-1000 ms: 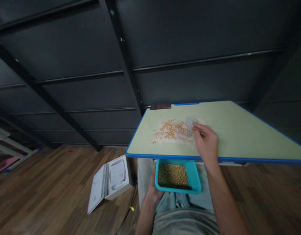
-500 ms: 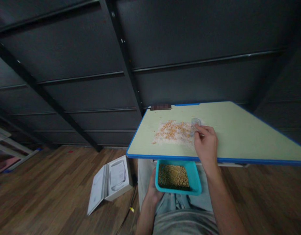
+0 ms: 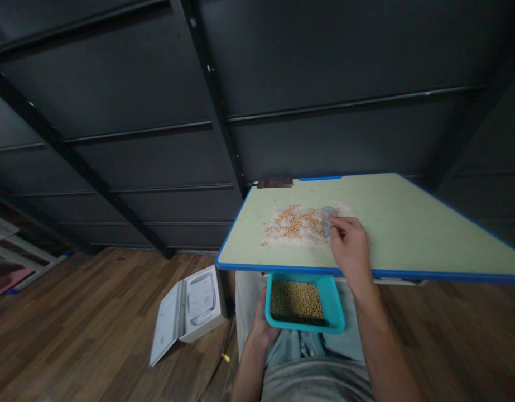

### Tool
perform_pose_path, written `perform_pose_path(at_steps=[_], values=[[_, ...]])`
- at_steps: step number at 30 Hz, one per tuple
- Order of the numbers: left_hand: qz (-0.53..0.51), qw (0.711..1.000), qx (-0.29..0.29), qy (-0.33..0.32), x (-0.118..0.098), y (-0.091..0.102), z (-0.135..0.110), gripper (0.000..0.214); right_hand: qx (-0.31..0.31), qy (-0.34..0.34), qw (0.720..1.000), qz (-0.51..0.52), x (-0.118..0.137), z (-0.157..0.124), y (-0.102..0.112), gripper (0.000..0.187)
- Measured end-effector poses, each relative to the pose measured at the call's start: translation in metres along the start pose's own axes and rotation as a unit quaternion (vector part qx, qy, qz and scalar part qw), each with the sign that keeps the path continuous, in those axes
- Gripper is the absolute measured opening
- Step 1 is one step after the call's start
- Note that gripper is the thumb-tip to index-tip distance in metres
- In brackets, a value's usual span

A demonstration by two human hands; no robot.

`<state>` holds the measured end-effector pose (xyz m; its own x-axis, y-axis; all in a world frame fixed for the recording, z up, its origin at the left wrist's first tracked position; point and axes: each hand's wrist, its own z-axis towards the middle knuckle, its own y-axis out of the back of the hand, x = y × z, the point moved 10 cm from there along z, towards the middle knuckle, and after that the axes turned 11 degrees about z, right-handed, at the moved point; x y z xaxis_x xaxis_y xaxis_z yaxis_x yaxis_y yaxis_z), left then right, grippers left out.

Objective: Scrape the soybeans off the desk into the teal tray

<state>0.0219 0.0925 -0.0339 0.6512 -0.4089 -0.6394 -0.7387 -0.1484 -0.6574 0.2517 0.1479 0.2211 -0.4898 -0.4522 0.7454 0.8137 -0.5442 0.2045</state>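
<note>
While the open white box [image 3: 189, 310] lies on the floor at left, the left hand [image 3: 261, 326] grips the teal tray [image 3: 304, 324] of beans on the lap, just under the desk [image 3: 408, 223] edge, well placed for catching. Right hand [image 3: 350, 248] pinches what looks like a small clear scraper [image 3: 327, 219], blurred, at the right edge of the bean-and-rice pile [image 3: 297, 225].

Beans on the table, tray below its near edge.
Beans [image 3: 297, 222] lie on table [image 3: 408, 223]; tray [image 3: 336, 312] sits below; box [image 3: 190, 310] left on floor.
</note>
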Motion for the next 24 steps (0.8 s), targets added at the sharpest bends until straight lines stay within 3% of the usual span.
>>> perform_pose_path(at_steps=[19,24], values=[[0.007,1.0,-0.013,-0.004,-0.001,0.002,0.0,0.044,0.07,-0.002,0.996,0.063,-0.005,0.0,-0.016,0.032],[0.004,1.0,0.002,-0.006,-0.001,0.002,-0.001,0.031,0.105,0.002,0.991,0.078,0.003,-0.001,-0.022,0.031]])
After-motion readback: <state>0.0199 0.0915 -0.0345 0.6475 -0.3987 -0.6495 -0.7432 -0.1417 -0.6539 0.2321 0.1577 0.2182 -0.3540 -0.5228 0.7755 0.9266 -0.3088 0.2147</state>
